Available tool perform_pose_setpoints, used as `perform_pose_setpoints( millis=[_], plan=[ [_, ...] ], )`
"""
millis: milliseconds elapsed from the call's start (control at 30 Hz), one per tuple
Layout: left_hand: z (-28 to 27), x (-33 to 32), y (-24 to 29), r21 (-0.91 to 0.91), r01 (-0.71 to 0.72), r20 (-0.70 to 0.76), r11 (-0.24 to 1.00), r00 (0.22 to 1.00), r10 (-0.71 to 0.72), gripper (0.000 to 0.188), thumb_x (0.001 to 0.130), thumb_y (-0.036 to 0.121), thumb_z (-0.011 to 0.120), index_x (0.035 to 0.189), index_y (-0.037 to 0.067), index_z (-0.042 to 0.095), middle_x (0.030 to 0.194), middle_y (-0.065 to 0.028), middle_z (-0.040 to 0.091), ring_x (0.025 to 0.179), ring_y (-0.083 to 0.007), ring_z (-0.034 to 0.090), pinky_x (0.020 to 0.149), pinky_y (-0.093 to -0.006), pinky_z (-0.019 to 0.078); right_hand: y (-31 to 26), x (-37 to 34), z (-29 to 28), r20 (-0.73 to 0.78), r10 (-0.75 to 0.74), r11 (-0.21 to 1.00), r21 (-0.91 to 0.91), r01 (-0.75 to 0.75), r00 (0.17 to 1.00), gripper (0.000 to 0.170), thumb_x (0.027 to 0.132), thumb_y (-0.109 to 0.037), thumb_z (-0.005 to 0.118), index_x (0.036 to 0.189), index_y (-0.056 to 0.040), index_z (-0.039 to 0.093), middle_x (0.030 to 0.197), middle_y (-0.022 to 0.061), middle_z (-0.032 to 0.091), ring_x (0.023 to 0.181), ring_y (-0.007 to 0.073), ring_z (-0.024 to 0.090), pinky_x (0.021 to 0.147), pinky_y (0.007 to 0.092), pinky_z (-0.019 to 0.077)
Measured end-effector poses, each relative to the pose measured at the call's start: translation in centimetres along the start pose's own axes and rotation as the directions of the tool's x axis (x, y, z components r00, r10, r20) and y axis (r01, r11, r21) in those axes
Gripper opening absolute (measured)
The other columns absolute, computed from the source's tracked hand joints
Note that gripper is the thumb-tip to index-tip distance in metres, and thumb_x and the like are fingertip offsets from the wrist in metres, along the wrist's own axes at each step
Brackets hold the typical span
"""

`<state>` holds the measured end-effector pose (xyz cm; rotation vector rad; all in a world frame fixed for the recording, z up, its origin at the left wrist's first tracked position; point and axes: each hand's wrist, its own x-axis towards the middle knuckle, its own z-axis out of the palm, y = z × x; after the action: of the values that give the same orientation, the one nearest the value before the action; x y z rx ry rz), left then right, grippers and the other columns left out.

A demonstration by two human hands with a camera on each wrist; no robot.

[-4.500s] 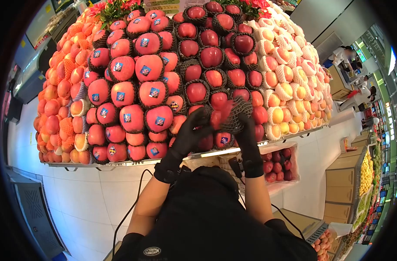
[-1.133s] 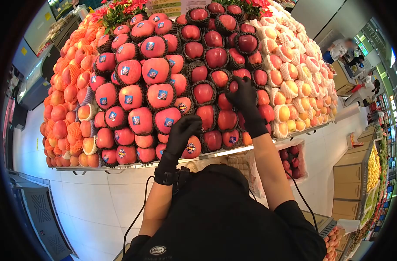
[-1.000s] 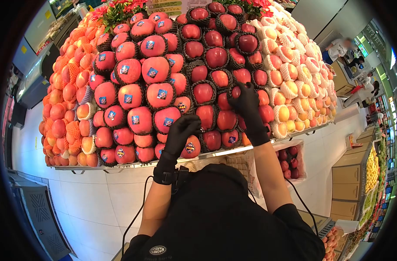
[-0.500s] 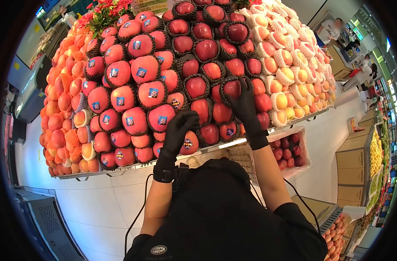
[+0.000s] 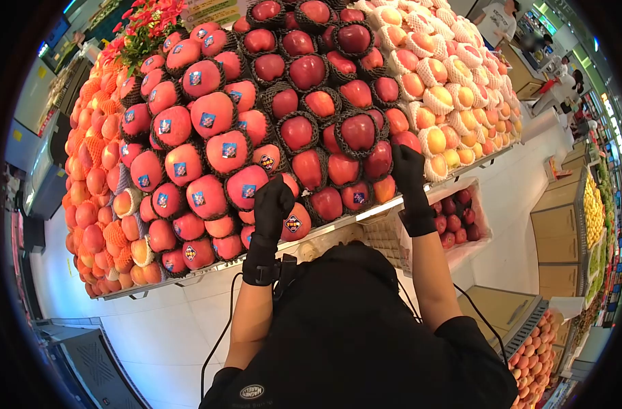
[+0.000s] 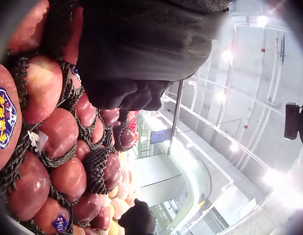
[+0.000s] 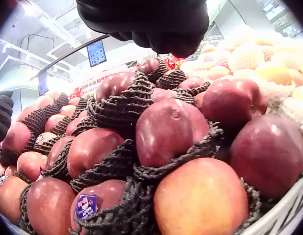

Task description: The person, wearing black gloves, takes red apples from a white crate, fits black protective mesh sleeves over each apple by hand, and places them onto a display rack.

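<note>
Dark red apples in black foam nets fill the middle of a fruit display. One netted apple (image 5: 358,133) stands proud of its neighbours, left of my right hand (image 5: 408,169). That black-gloved hand hovers at the display's front right, close to a bare red apple (image 5: 406,141); in the right wrist view its loosely curled fingers (image 7: 166,41) are above the fruit and hold nothing. My left hand (image 5: 273,204), also gloved, hangs loosely curled beside a large apple with a gold-and-blue label (image 5: 294,223). Nothing shows in its fingers (image 6: 136,93) in the left wrist view.
Pink apples with blue stickers (image 5: 207,120) are stacked on the left, pale fruit in white nets (image 5: 437,92) on the right. A metal edge (image 5: 311,238) runs along the front. Below stands a lined crate (image 5: 487,228) of dark apples. People stand behind a counter (image 5: 522,71).
Earlier both hands were on a black-netted apple; then my right hand set it among the others. The right hand has let go and drawn back rightward. My left hand stays near the front.
</note>
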<state>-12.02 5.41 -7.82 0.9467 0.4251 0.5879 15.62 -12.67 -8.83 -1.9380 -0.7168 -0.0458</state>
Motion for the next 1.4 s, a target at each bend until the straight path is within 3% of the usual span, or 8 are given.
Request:
perform_pose_setpoints(
  millis=[267,367,567,767,933,1033,1133,1400],
  plan=[
    [-0.7,1.2,-1.9,-0.046,0.028,0.010,0.999,1.000,-0.028,0.031,0.094,0.014,0.045,0.064,0.012,0.037,0.058,0.0047,0.030,0.052,-0.0057,0.028,0.047,-0.0234,0.0221,3.3,-2.7,-4.5,-0.027,0.172,0.972,-0.159,-0.174,0.985,0.031,0.077,-0.024,0.062,0.066,0.0040,0.055,0.054,0.0187,0.045,0.049,0.0203,0.046,0.054,0.0402,0.0400],
    [-1.0,1.3,-1.9,0.636,-0.376,0.216,0.674,0.925,0.312,0.031,0.092,0.012,0.044,0.063,0.010,0.035,0.057,0.0048,0.027,0.052,-0.0060,0.027,0.046,-0.0238,0.0214,7.0,-4.0,-6.3,-0.039,0.264,0.951,-0.154,-0.267,0.964,0.030,0.075,-0.022,0.061,0.065,0.0054,0.055,0.052,0.0191,0.045,0.048,0.0207,0.047,0.053,0.0404,0.0401],
    [-0.2,1.5,-0.8,-0.024,-0.034,0.108,0.999,0.994,0.037,0.031,0.091,0.003,0.043,0.062,0.009,0.032,0.056,0.0038,0.028,0.050,-0.0068,0.028,0.045,-0.0238,0.0223,10.2,-6.6,-8.9,-0.076,0.266,0.941,-0.198,-0.276,0.961,0.030,0.075,-0.022,0.058,0.063,0.0058,0.056,0.053,0.0212,0.050,0.046,0.0260,0.047,0.054,0.0423,0.0410],
    [1.5,2.7,-1.4,0.498,-0.277,0.170,0.822,0.960,0.221,0.027,0.085,-0.003,0.044,0.064,0.010,0.035,0.056,0.0022,0.032,0.049,-0.0076,0.033,0.044,-0.0238,0.0239,12.9,-8.1,-11.2,-0.028,0.337,0.931,-0.136,-0.338,0.941,0.028,0.074,-0.015,0.056,0.055,0.0034,0.046,0.048,0.0147,0.038,0.046,0.0155,0.037,0.049,0.0423,0.0334],
    [5.2,3.4,-1.6,0.071,-0.028,0.128,0.997,0.992,0.019,0.030,0.094,0.012,0.040,0.064,0.010,0.035,0.055,-0.0011,0.034,0.047,-0.0114,0.035,0.042,-0.0264,0.0264,14.2,-9.5,-13.3,0.011,0.408,0.913,-0.035,-0.407,0.913,0.028,0.071,-0.011,0.056,0.052,0.0013,0.039,0.048,0.0068,0.033,0.045,0.0132,0.034,0.045,0.0374,0.0305],
    [6.7,3.6,-2.3,0.022,0.024,0.106,0.999,0.994,-0.027,0.034,0.099,0.022,0.038,0.067,0.010,0.038,0.058,-0.0022,0.037,0.049,-0.0139,0.037,0.045,-0.0270,0.0317,14.7,-10.1,-15.8,0.342,0.712,0.638,0.048,-0.768,0.613,0.029,0.069,-0.011,0.058,0.050,-0.0001,0.039,0.047,0.0051,0.036,0.043,0.0134,0.033,0.042,0.0367,0.0293],
    [8.0,3.6,-2.9,0.180,-0.088,0.149,0.980,0.987,0.061,0.030,0.099,0.021,0.036,0.072,0.008,0.041,0.064,-0.0041,0.042,0.055,-0.0149,0.042,0.048,-0.0272,0.0363,16.2,-11.4,-17.1,0.313,0.675,0.698,0.021,-0.716,0.668,0.024,0.067,-0.011,0.058,0.051,0.0006,0.045,0.047,0.0046,0.038,0.042,0.0129,0.033,0.040,0.0351,0.0291],
    [10.1,4.0,-5.1,-0.007,-0.046,0.220,0.999,0.974,0.047,0.038,0.104,0.029,0.029,0.077,0.006,0.043,0.068,-0.0072,0.046,0.063,-0.0201,0.047,0.056,-0.0326,0.0440,25.5,-17.1,-18.5,0.262,0.710,0.704,-0.224,-0.674,0.654,0.022,0.072,-0.018,0.060,0.061,0.0008,0.060,0.048,0.0081,0.050,0.038,0.0167,0.044,0.038,0.0355,0.0335]
  ],
)
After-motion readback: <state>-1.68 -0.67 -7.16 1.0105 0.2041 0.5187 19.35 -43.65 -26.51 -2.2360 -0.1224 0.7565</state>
